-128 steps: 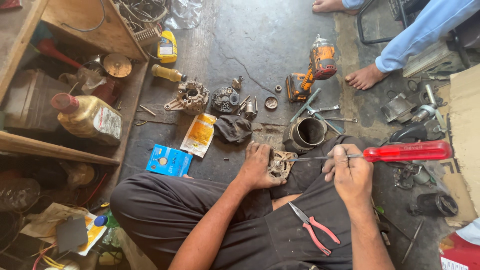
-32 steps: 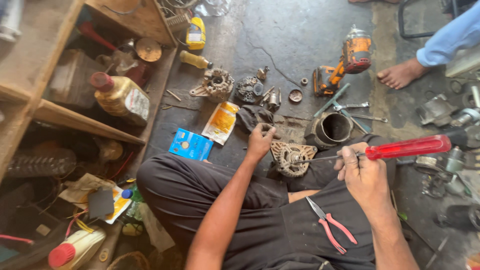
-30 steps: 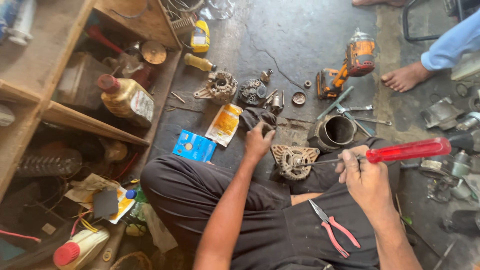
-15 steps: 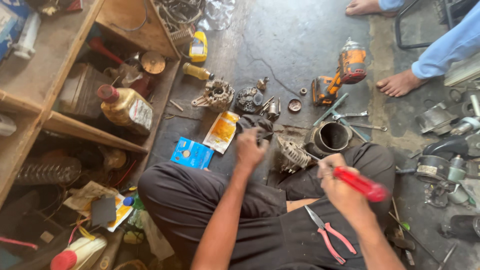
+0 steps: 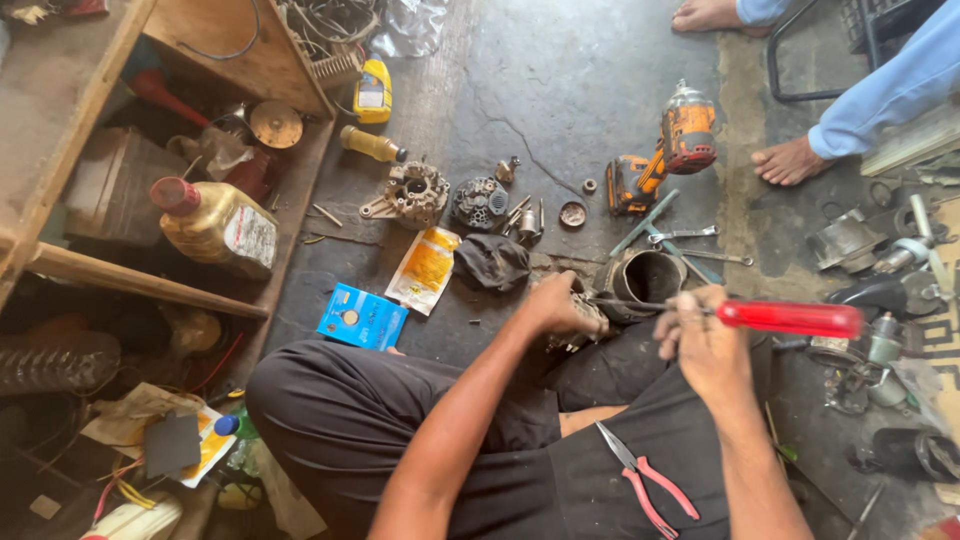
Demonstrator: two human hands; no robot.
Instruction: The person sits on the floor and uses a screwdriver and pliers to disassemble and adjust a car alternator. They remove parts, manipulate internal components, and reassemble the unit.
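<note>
Gripping item one, a red-handled screwdriver (image 5: 770, 317): right hand (image 5: 700, 345) closed around the shaft end of the handle. Long axis near horizontal; handle pointing right, thin shaft pointing left to the metal part (image 5: 580, 318). Item two, that metal part: on the floor against the person's knee, left hand (image 5: 552, 305) clasped over it, fingers curled. Item three, metal cup housing (image 5: 645, 280): just behind the screwdriver shaft. Item four, red-handled pliers (image 5: 645, 478): on the lap, below the screwdriver. Item five, orange cordless drill (image 5: 665, 150): well beyond the screwdriver.
</note>
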